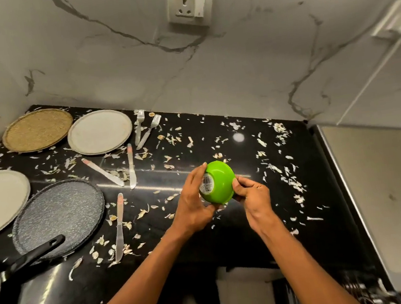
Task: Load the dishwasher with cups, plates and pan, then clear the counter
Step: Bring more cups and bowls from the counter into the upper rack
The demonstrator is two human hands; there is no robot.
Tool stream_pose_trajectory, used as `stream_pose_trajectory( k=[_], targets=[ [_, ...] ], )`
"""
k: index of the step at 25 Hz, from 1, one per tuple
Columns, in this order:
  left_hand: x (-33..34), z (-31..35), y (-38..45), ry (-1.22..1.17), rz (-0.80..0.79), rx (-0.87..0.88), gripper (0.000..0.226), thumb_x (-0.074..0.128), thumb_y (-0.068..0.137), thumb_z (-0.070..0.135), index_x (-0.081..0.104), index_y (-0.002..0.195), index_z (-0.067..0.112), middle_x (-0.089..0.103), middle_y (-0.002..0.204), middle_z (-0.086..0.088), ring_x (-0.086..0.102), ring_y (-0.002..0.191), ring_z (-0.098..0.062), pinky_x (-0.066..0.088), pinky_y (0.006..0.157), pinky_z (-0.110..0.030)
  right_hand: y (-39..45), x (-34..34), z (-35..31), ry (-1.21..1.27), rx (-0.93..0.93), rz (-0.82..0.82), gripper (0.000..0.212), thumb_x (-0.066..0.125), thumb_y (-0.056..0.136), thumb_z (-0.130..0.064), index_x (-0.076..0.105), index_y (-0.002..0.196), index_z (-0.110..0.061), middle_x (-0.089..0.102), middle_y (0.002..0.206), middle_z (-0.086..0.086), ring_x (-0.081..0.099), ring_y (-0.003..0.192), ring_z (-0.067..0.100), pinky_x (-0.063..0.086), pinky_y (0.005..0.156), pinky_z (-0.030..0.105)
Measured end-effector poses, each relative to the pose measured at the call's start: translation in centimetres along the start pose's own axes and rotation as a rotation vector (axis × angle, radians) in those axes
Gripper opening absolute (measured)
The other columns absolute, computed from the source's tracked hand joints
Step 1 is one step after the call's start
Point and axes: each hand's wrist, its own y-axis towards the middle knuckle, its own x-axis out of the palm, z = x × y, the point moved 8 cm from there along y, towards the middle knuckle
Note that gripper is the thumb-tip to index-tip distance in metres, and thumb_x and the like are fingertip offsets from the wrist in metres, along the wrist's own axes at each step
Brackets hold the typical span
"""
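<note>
While both hands grip green bowl [216, 183], above counter's [206, 241] front edge

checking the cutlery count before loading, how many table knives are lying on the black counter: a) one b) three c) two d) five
b) three flat metal table knives lie among the peelings on the black counter: one slanted, one nearly upright beside it, and one nearer the speckled grey round plate.
</note>
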Motion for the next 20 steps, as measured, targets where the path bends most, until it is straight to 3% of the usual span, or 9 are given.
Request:
stream_pose_trajectory(
  k=[4, 7, 10, 13, 16, 20],
  targets=[
    [4.5, 2.8, -1.1, -0.037, -0.125, 0.052, 0.105, 0.096, 0.054, 0.031, 0.043, 0.143, 0.012, 0.05, 0.133, -0.002, 0.05, 0.123, -0.014, 0.042, 0.103, -0.023, -3.0, -6.5, -1.2, -0.026, -0.081, 0.17, 0.012, 0.072, 0.085, 0.001, 0.076, 0.091, -0.008, 0.076, 0.081, 0.004, 0.069, 0.076, 0.014, 0.057, 0.072, 0.026],
    [7.8, 4.7, -2.0, -0.045, -0.207, 0.078, 0.101, 0.094, 0.052, 0.033, 0.045, 0.138, 0.013, 0.049, 0.13, -0.002, 0.05, 0.121, -0.015, 0.044, 0.102, -0.027, -5.3, -10.5, -2.4, -0.15, -0.207, 0.261, 0.017, 0.074, 0.085, 0.002, 0.076, 0.088, -0.016, 0.076, 0.08, -0.002, 0.068, 0.074, 0.006, 0.054, 0.071, 0.023],
    [11.8, 7.3, -2.6, -0.024, -0.309, 0.138, 0.1, 0.092, 0.05, 0.033, 0.046, 0.137, 0.015, 0.049, 0.128, 0.0, 0.05, 0.119, -0.015, 0.043, 0.101, -0.027, -7.9, -14.8, -4.1, -0.471, -0.398, 0.372, 0.031, 0.07, 0.086, 0.004, 0.074, 0.104, -0.02, 0.074, 0.102, -0.003, 0.07, 0.093, 0.007, 0.058, 0.084, 0.029],
    [16.2, 10.1, -3.7, -0.024, -0.421, 0.17, 0.098, 0.088, 0.051, 0.027, 0.046, 0.139, 0.017, 0.047, 0.131, 0.001, 0.048, 0.121, -0.015, 0.045, 0.102, -0.03, -10.8, -17.9, -5.4, -0.802, -0.549, 0.399, 0.063, 0.057, 0.071, 0.01, 0.066, 0.129, -0.015, 0.062, 0.133, -0.001, 0.056, 0.124, 0.013, 0.047, 0.107, 0.031],
    [20.4, 13.1, -5.0, -0.039, -0.516, 0.227, 0.094, 0.082, 0.054, 0.027, 0.045, 0.14, 0.019, 0.046, 0.134, 0.003, 0.046, 0.127, -0.015, 0.043, 0.106, -0.033, -12.9, -20.0, -6.1, -1.073, -0.578, 0.338, 0.083, 0.055, 0.06, -0.001, 0.055, 0.142, -0.011, 0.05, 0.149, 0.006, 0.043, 0.139, 0.018, 0.034, 0.118, 0.029],
    [27.5, 17.9, -7.8, -0.011, -0.637, 0.302, 0.098, 0.081, 0.052, 0.031, 0.044, 0.142, 0.019, 0.045, 0.135, 0.001, 0.046, 0.127, -0.014, 0.043, 0.106, -0.03, -15.5, -27.2, -5.8, -1.311, -0.471, 0.342, 0.101, 0.07, 0.059, -0.012, 0.036, 0.154, -0.015, 0.033, 0.16, 0.005, 0.027, 0.149, 0.021, 0.021, 0.122, 0.03]
  ],
)
